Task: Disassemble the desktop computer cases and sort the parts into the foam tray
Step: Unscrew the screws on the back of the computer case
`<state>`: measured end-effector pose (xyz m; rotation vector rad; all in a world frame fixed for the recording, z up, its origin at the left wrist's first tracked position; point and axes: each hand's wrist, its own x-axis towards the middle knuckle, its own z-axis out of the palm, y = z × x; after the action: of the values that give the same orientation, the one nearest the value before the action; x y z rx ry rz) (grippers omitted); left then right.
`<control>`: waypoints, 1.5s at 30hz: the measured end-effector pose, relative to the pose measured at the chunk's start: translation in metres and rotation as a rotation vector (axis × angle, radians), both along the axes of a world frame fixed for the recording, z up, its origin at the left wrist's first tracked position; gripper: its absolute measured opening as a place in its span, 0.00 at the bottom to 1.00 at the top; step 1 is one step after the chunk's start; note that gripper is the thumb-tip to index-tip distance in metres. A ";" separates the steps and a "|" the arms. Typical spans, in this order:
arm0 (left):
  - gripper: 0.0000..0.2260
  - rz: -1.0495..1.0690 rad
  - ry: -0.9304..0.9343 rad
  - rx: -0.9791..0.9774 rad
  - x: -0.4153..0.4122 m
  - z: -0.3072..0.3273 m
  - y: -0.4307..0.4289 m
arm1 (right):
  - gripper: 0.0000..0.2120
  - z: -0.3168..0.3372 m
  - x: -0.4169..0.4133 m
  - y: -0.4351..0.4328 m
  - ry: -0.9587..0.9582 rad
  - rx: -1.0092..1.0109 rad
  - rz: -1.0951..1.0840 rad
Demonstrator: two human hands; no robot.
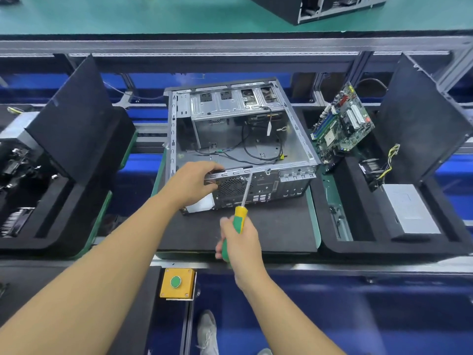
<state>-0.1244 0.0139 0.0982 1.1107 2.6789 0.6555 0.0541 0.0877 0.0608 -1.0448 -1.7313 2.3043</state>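
Stiff, sharp-edged and probably light, the case is best held where the left grip clasps its rear rim; the right grip clutches the screwdriver.

Bare matt metal case, matt black foam tray, glossy plastic screwdriver handle

A teal-green bench surface spans the far side, bounded by an aluminium profile rail. Glossy blue panels sit beneath the line. A yellow control box bearing a green push-button sits at the near edge. Lighting is even.
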 end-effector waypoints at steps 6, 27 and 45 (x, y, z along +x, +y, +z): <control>0.22 -0.033 -0.004 -0.048 -0.005 0.002 -0.004 | 0.13 0.011 -0.061 0.000 0.046 -0.072 -0.244; 0.22 0.002 -0.024 0.065 0.005 -0.002 0.008 | 0.07 -0.011 -0.014 0.062 0.017 0.356 -0.290; 0.12 -0.184 0.321 0.432 0.078 -0.013 0.088 | 0.12 -0.061 0.068 0.301 -0.650 0.922 -0.004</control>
<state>-0.0463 0.1015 0.0849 1.6745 2.7082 1.1448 0.1225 0.3889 -0.0002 -1.5739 -2.5499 0.8853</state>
